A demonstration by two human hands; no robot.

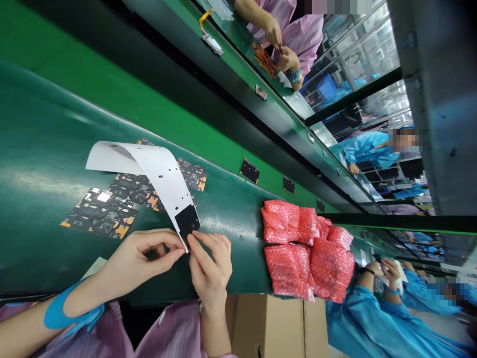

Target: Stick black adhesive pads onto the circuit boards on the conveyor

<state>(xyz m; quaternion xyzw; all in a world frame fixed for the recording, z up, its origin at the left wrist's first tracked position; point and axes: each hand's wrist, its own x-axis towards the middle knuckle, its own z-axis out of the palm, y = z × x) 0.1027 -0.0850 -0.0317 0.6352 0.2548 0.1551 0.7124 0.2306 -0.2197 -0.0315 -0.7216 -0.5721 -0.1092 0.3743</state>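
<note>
A long white backing sheet curls up and over to the left, with small dark cut-outs along it. Near its lower end sits a black adhesive sticker. My left hand pinches the bottom edge of the sheet between thumb and fingertips. At the sticker's lower corner, my right hand has its fingertips closed on the edge; how far the sticker is lifted there cannot be made out. Behind and under the sheet lie several black circuit boards with orange patches, partly covered by it.
Several red bubble-wrap packets are piled on the green bench to my right. A cardboard box stands below its edge. Boards lie on the green conveyor belt beyond. Co-workers' hands work across the line.
</note>
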